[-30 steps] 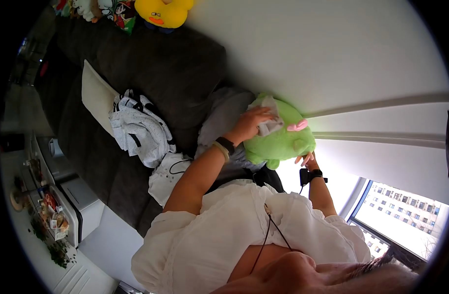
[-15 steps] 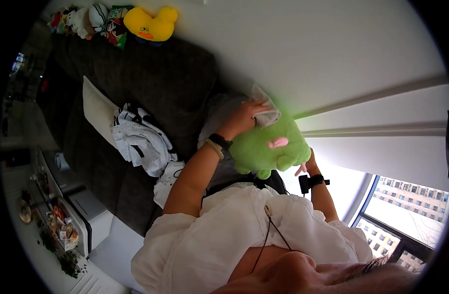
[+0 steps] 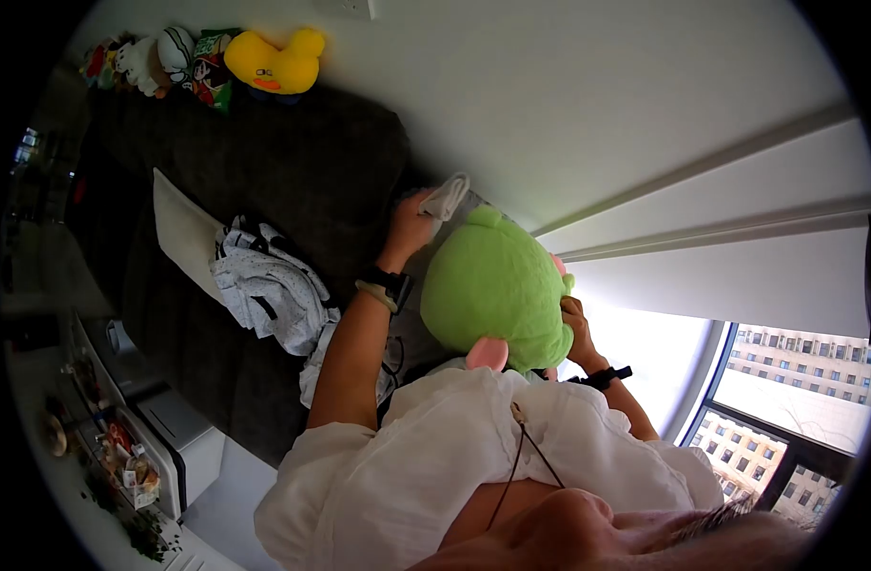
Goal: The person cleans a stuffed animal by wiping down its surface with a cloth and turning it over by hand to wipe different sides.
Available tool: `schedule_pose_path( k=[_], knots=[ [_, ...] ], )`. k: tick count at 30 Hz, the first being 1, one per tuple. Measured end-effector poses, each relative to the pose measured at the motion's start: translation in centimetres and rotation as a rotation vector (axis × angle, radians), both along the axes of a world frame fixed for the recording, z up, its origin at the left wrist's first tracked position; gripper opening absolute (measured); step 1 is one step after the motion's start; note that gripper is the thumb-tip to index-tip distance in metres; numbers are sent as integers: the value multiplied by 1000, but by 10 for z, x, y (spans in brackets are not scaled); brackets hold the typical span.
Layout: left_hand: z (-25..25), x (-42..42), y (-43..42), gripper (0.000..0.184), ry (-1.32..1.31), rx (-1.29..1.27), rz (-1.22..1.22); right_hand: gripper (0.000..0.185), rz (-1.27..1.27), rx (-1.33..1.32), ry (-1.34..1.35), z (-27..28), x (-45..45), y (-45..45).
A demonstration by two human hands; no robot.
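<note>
My left hand [image 3: 411, 228] is closed on a folded light-grey cloth [image 3: 446, 197], held beside the upper left of a round green plush toy [image 3: 492, 281]. My right hand [image 3: 579, 331] grips the toy's right side, with some fingers hidden behind it. The toy sits close in front of my chest, its smooth side up; a pink part shows at its lower edge and another at its right.
A dark sofa [image 3: 264, 152] runs along the left, with a crumpled white-and-black cloth [image 3: 274, 290] and a cream cushion [image 3: 183, 228] on it. Several plush toys, including a yellow one [image 3: 275, 65], line its back. A wall and window [image 3: 768, 400] lie to the right.
The green toy has been turned, so its smooth side now faces up. My left hand has lifted the cloth off it and moved left. My right hand still holds the toy.
</note>
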State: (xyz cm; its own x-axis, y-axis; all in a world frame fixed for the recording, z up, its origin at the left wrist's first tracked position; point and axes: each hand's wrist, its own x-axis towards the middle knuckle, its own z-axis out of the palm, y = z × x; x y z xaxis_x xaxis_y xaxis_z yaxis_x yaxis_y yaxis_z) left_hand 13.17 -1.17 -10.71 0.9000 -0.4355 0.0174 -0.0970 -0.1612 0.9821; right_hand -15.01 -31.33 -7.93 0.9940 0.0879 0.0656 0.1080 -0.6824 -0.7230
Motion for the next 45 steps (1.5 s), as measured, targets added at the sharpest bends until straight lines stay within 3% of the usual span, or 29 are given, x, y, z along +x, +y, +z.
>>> schedule_pose_path(
  k=[3,6,9,12,18,21,24,26,28,30,36,39,42,45],
  knots=[
    [65,-21,-27,47,-337,-83,-254,38,6,-19,-20,3,1,4],
    [57,-41,-46,45,-365,208,-554,34,-11,-38,-33,9,4,9],
    [13,-29,-35,42,-59,145,-359,30,-49,-49,-49,-3,0,9],
    [-17,-7,-9,42,170,131,-330,30,-71,-55,-98,-5,-4,13],
    [-63,-9,27,38,168,604,-245,34,-74,-24,-63,-1,-6,16],
    [-67,5,21,39,249,241,118,35,-50,-59,-81,8,-5,20],
    [25,21,0,40,40,-77,132,33,-22,-110,-121,22,3,36],
    [82,16,-20,45,-100,-35,-157,32,-7,-126,-147,30,9,46],
    [98,0,-46,45,-281,34,-567,30,30,-125,-175,37,16,53],
    [84,-20,-71,45,-251,349,-853,30,50,-118,-192,36,19,55],
    [43,19,-78,41,-238,596,-675,31,6,-100,-184,31,9,54],
    [-16,38,-53,38,-57,665,-427,31,-18,-91,-186,30,9,53],
    [-49,54,-21,38,-18,733,-505,30,-45,-75,-187,27,7,53],
    [-33,41,10,38,-55,849,-595,29,-70,-57,-175,22,5,51]
  ],
)
